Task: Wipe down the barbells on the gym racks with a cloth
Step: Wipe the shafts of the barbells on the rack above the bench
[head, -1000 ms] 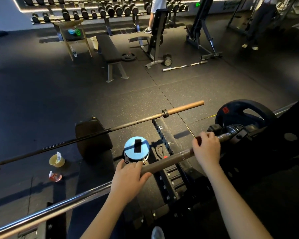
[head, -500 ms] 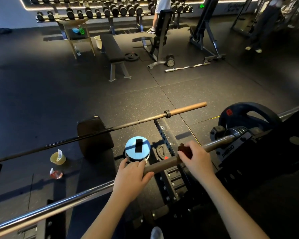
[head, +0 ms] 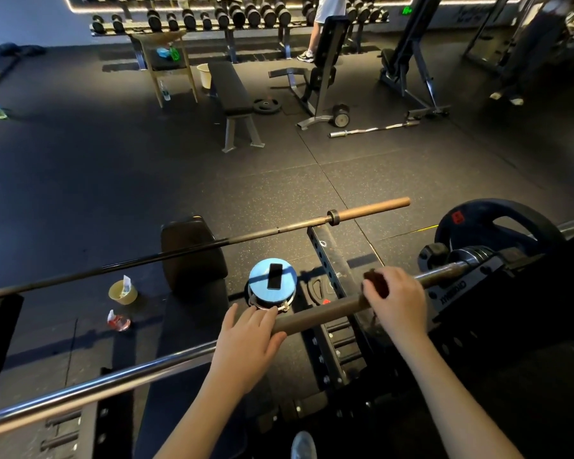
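Seen from above: a left hand (head: pixel 246 339) grips a brown barbell (head: pixel 325 309) on a rack (head: pixel 328 256). The right hand (head: pixel 398 299) holds a dark cloth (head: pixel 375 282) against it, near a plate (head: pixel 478 223).

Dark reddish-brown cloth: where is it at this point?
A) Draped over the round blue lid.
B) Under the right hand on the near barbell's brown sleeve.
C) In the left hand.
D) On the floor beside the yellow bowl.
B: the right hand grips the dark reddish-brown cloth against the near barbell's brown sleeve, while the left hand holds that sleeve bare.
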A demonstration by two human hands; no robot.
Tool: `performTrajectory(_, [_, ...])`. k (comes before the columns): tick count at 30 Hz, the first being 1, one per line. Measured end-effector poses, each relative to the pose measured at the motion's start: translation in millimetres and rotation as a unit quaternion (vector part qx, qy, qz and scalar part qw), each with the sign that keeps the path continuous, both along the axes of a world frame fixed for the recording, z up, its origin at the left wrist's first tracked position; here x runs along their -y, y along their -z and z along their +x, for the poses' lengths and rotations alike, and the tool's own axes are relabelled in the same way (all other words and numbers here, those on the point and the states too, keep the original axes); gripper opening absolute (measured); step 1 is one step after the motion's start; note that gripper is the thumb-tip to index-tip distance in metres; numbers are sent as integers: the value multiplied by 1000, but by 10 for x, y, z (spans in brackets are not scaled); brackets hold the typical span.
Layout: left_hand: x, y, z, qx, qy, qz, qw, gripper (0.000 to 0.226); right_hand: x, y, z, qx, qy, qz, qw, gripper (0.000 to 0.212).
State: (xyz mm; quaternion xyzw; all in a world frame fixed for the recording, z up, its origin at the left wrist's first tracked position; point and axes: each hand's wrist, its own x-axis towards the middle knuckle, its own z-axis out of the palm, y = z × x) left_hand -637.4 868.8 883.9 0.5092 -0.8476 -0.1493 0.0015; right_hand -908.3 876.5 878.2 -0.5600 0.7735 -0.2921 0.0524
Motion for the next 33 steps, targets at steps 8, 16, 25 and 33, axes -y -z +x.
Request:
performTrajectory(8, [-100,-6,156,-18,-29,-9,999,59,-51,99,456,11,-125,28,992,18])
performTrajectory(16, [-232,22,377,-37,-69,-35,996,59,-110,108,1077,33,-65,-12,997,19])
performTrajectory(25, [-311,5,547,-52,-93,-36,994,49,-107,89,959,32,-10,-2,999,17])
performTrajectory(33, [-326,21,681,-48,-103,-45,992,49,-85,44,1323,-12,-225,40,973,23])
